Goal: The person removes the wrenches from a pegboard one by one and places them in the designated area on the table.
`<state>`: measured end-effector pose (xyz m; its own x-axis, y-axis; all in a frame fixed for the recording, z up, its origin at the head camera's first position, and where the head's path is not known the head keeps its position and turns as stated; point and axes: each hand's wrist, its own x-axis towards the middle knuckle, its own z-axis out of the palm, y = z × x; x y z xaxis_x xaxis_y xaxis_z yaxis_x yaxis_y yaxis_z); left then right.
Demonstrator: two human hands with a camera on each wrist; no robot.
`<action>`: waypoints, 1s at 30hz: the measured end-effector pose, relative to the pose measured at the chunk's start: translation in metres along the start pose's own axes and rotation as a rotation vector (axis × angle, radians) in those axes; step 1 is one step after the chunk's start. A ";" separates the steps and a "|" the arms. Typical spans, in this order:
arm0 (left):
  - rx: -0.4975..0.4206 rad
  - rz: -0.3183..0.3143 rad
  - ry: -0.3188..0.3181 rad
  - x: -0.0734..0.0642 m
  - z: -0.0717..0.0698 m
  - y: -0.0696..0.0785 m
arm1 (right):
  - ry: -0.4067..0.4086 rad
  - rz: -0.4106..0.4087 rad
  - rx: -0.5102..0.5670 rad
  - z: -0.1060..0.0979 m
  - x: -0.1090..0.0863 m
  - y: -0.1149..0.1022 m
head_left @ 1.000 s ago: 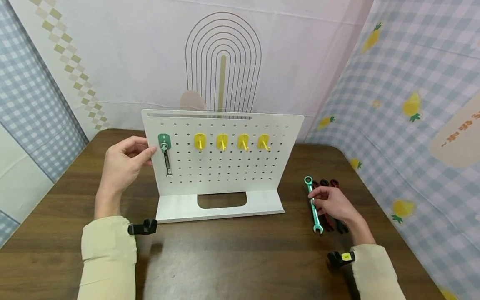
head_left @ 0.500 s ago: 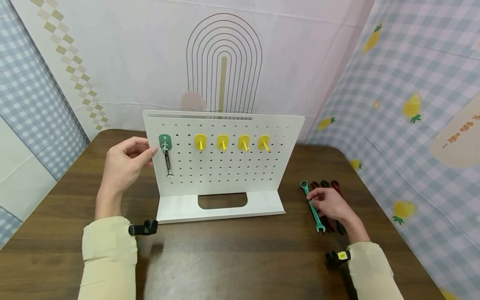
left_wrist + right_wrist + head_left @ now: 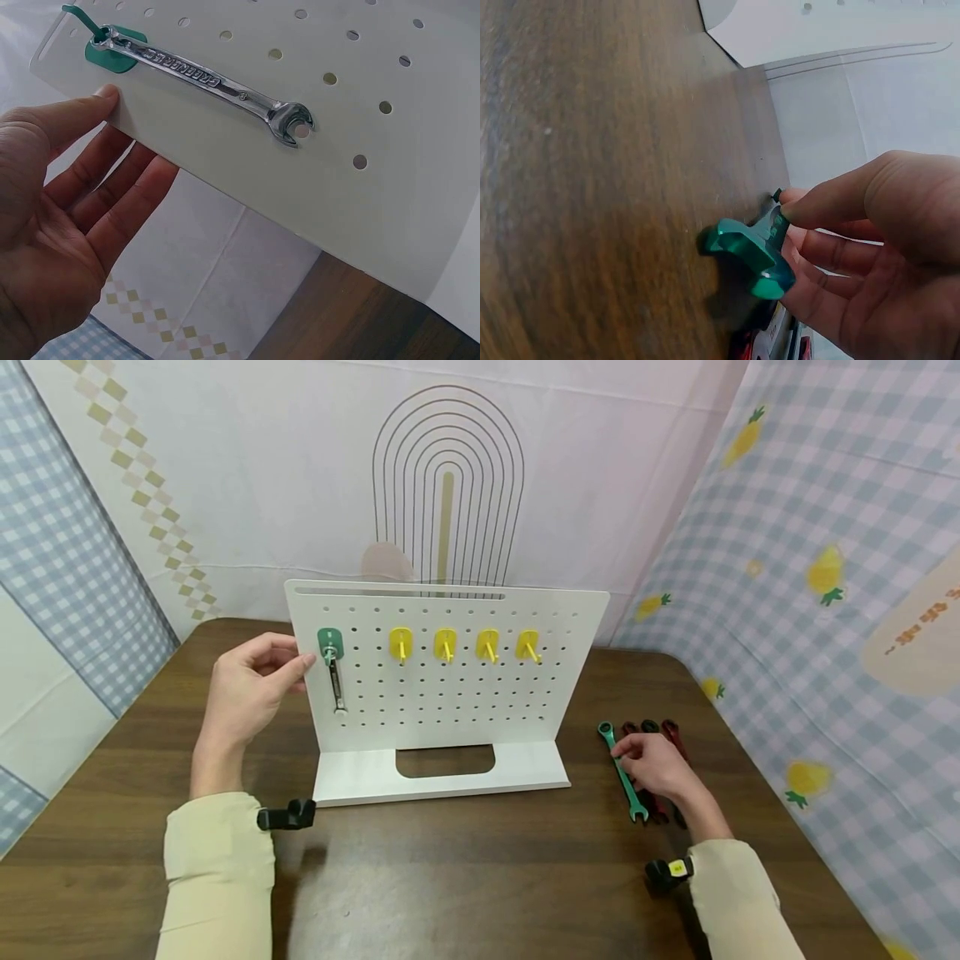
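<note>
A white pegboard stand [image 3: 450,735] stands upright on the table. My left hand [image 3: 242,702] holds its left edge, thumb on the front face and fingers behind. Close to that thumb, a silver combination wrench [image 3: 202,79] hangs from a green hook [image 3: 330,639]. On the right, my right hand [image 3: 662,770] pinches a green combination wrench [image 3: 628,789] by its shank, between thumb and fingers. The open end of this wrench faces the camera in the right wrist view, just over the tabletop. Whether it touches the table I cannot tell.
Several yellow hooks, such as the leftmost yellow hook [image 3: 401,644], line the board. Beside and beneath my right hand lie more wrenches, among them a dark red wrench [image 3: 672,737] and a black wrench [image 3: 649,727], partly hidden. Patterned cloth [image 3: 780,643] hangs around the wooden table [image 3: 450,877].
My right hand has shifted slightly left with the green wrench, whose ring end has swung left, away from the other wrenches. My left hand keeps its place on the board.
</note>
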<state>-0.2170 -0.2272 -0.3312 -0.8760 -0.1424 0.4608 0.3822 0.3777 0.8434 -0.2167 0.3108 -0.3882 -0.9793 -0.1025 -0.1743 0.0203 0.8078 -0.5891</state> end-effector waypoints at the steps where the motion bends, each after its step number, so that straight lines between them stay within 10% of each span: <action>1: 0.001 0.000 -0.001 0.000 0.000 0.000 | 0.001 0.004 -0.007 0.000 0.000 -0.001; 30: -0.009 -0.005 -0.001 0.000 0.000 0.000 | 0.089 0.016 -0.134 -0.004 -0.003 -0.017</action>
<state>-0.2163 -0.2272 -0.3309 -0.8783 -0.1432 0.4561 0.3804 0.3686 0.8482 -0.2148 0.3000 -0.3746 -0.9932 -0.0419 -0.1090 0.0150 0.8800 -0.4748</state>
